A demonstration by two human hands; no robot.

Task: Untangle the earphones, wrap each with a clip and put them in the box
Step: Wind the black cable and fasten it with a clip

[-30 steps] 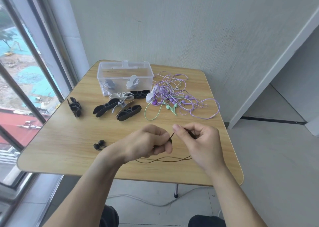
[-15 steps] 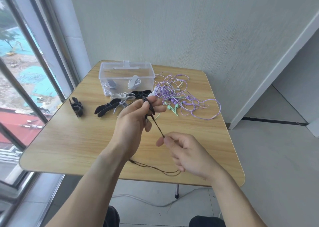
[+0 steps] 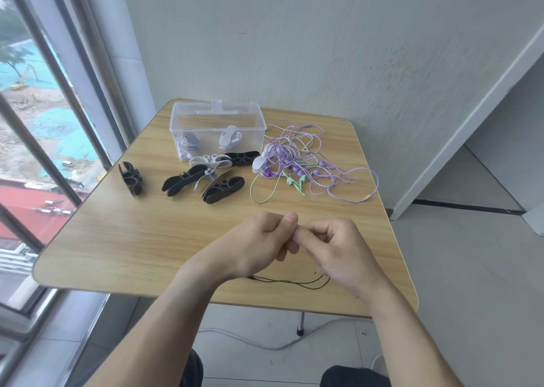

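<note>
My left hand (image 3: 259,245) and my right hand (image 3: 338,248) meet fingertip to fingertip above the table's front half, both pinched on a thin black earphone cable (image 3: 294,282) whose loops trail on the wood below them. A tangle of purple and green earphones (image 3: 303,163) lies at the back right. The clear plastic box (image 3: 217,121) stands at the back, holding two wrapped white earphones. Black and white clips (image 3: 206,177) lie in front of the box, and one more black clip (image 3: 131,177) sits apart at the left.
The wooden table (image 3: 132,239) stands in a corner, with a window to the left and a wall behind. A white cable lies on the floor tiles under the table's front edge.
My left hand has come down from near the clips and my right hand has risen to meet it. The black cable between them is now gathered short.
</note>
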